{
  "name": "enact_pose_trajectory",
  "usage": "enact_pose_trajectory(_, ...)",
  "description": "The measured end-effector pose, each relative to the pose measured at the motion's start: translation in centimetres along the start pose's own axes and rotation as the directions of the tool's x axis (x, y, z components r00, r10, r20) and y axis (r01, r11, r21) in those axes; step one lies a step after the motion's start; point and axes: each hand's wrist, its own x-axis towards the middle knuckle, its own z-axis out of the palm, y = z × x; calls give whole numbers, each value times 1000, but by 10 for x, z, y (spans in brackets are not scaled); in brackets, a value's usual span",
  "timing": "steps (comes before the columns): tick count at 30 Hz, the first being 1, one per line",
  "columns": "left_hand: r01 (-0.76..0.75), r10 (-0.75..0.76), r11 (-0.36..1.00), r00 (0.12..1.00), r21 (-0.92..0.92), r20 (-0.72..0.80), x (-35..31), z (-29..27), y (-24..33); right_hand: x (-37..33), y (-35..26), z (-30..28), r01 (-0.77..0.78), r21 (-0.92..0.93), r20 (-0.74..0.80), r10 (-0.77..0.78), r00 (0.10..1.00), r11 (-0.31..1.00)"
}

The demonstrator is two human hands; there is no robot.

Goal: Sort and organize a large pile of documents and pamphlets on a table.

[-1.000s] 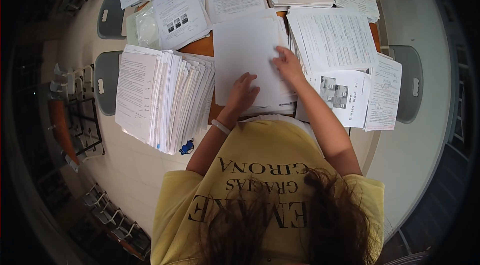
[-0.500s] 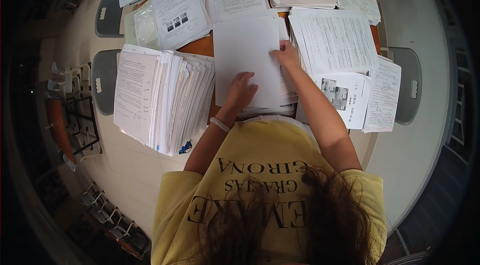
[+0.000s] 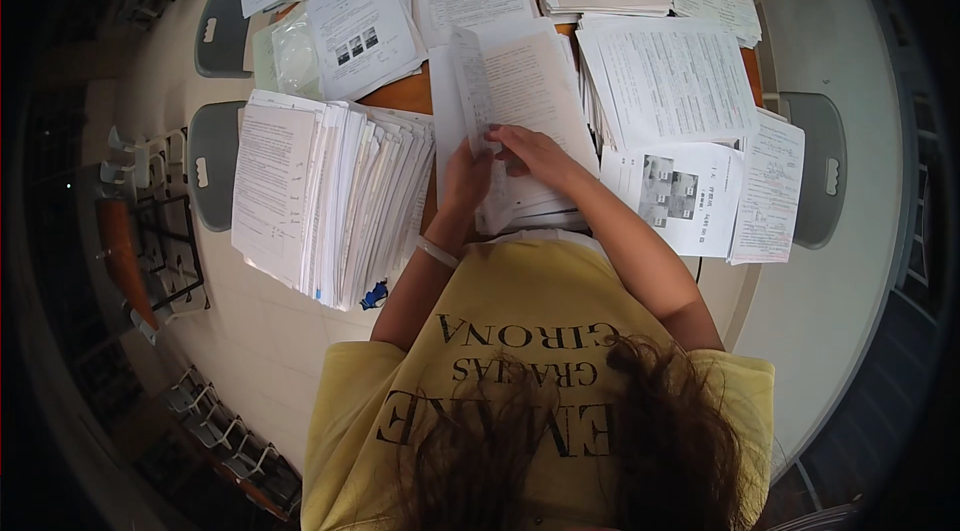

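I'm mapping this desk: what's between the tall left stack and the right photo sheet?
Head view: mainly the middle papers, with the left hand and right hand on them.

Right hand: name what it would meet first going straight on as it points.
The right hand would likely meet the raised sheet first, then perhaps the left hand; depth there is unclear.
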Motion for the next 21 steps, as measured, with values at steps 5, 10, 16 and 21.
enact_pose_trajectory(5,73,-71,997,995,25,-75,-28,-31,76,5,24,-23,187,-247,-194,-237,952,951)
enact_pose_trajectory(10,88,-85,934,996,-346,24,-57,-62,122,-14,-10,-34,63,251,-203,-11,979,966)
enact_pose_trajectory(16,131,-96,881,991,-455,98,-63,-67,120,-34,-38,-28,193,506,-217,-93,972,840)
enact_pose_trajectory(21,28,-20,893,1000,-450,23,-56,-58,119,-41,-33,-40,317,265,-347,-217,912,911)
